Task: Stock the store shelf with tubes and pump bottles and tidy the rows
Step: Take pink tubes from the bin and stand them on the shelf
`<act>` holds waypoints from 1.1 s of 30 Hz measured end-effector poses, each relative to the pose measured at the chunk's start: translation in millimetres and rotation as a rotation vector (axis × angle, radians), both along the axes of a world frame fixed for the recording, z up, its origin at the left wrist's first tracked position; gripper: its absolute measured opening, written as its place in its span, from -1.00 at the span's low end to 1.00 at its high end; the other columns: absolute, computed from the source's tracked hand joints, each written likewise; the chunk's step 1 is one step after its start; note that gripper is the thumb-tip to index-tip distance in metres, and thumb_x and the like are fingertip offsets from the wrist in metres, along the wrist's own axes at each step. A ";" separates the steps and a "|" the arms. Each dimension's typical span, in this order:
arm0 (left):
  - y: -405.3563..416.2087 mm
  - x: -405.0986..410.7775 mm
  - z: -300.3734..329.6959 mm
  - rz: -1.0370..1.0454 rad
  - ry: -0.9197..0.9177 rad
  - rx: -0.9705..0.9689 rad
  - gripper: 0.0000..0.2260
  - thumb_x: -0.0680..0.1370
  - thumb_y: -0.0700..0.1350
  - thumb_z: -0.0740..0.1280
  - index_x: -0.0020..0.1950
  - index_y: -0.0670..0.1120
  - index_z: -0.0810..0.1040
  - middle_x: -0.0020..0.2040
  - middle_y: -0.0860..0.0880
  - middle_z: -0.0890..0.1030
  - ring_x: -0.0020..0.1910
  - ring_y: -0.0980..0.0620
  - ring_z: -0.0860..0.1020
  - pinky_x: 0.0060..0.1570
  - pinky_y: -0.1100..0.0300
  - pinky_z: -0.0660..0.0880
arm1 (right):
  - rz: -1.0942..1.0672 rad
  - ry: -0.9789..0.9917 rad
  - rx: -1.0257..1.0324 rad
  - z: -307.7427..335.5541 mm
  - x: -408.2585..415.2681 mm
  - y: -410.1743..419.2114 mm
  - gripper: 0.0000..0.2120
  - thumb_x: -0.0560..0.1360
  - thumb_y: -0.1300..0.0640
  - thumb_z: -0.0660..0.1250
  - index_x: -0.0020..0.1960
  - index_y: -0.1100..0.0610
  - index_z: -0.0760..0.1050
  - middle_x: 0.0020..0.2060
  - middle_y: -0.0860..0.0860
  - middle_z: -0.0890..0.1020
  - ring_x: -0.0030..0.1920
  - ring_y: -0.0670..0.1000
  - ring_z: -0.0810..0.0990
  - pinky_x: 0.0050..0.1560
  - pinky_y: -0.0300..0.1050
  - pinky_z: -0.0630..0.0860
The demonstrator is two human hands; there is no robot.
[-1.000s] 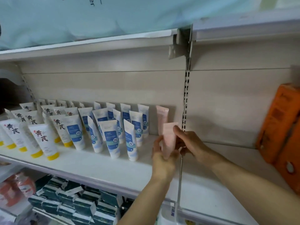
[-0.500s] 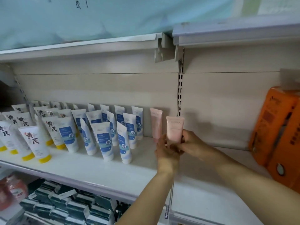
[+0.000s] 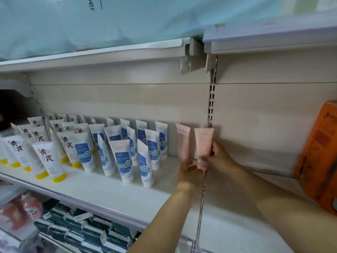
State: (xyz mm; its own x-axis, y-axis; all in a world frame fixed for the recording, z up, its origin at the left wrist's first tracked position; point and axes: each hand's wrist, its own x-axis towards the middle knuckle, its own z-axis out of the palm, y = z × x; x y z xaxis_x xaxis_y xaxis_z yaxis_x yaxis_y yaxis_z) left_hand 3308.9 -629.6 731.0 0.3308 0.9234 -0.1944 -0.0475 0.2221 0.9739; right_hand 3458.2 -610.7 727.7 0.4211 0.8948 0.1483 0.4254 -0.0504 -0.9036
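Note:
Two pink tubes stand cap-down near the back wall of the white shelf [image 3: 109, 194]. The left pink tube [image 3: 182, 141] stands free. My right hand [image 3: 219, 158] grips the right pink tube [image 3: 203, 143] around its lower half, upright, just left of the slotted upright. My left hand [image 3: 187, 170] pinches that tube's cap end, and its fingertips reach the base of the left pink tube. To the left stand rows of white-and-blue tubes [image 3: 121, 159] and white tubes with yellow caps [image 3: 48, 159].
Orange packages [image 3: 321, 157] are stacked at the right end of the shelf. A thin divider rail [image 3: 202, 198] runs front to back under my hands. Dark green boxes [image 3: 91, 230] fill the shelf below. Pale teal packs [image 3: 91, 24] sit on the shelf above.
Both hands carried the pink tube back and to the right, turned it upright, and lowered it beside the first pink tube. The camera view shifted right.

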 end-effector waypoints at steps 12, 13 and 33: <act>7.1 -11.9 1.2 0.036 -0.106 -0.118 -0.75 0.58 -0.30 0.23 0.23 -0.12 0.47 0.06 -0.15 0.54 -0.02 -0.04 0.50 0.01 0.06 0.56 | -0.003 -0.078 -0.011 1.1 2.5 3.1 -0.60 0.42 0.34 0.38 0.18 0.07 0.39 0.10 0.06 0.59 0.10 0.05 0.57 0.13 0.02 0.53; 6.3 -12.1 1.9 0.035 -0.106 -0.120 -0.76 0.58 -0.30 0.23 0.22 -0.12 0.48 0.07 -0.15 0.55 -0.02 -0.04 0.50 -0.01 0.06 0.57 | -0.004 -0.076 -0.011 1.2 2.1 3.9 -0.60 0.42 0.34 0.38 0.18 0.08 0.39 0.09 0.06 0.59 0.11 0.06 0.57 0.14 0.03 0.53; -22.4 -42.5 10.2 0.107 -0.288 -0.161 -0.83 0.60 -0.29 0.23 0.13 -0.13 0.53 0.01 -0.13 0.61 -0.07 -0.08 0.58 0.01 0.01 0.56 | -0.155 -0.045 0.090 -4.1 -9.5 -41.2 -0.93 0.47 0.23 0.36 -0.12 0.11 0.49 -0.22 0.03 0.60 -0.21 0.11 0.58 -0.19 -0.13 0.45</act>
State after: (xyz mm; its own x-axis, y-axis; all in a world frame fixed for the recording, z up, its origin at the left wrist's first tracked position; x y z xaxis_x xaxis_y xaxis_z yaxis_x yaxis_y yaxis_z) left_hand 3266.4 -652.0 741.2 0.2967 0.9209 -0.2527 -0.3469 0.3504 0.8700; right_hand 3448.7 -651.9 723.6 0.5441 0.8018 0.2471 0.4593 -0.0381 -0.8875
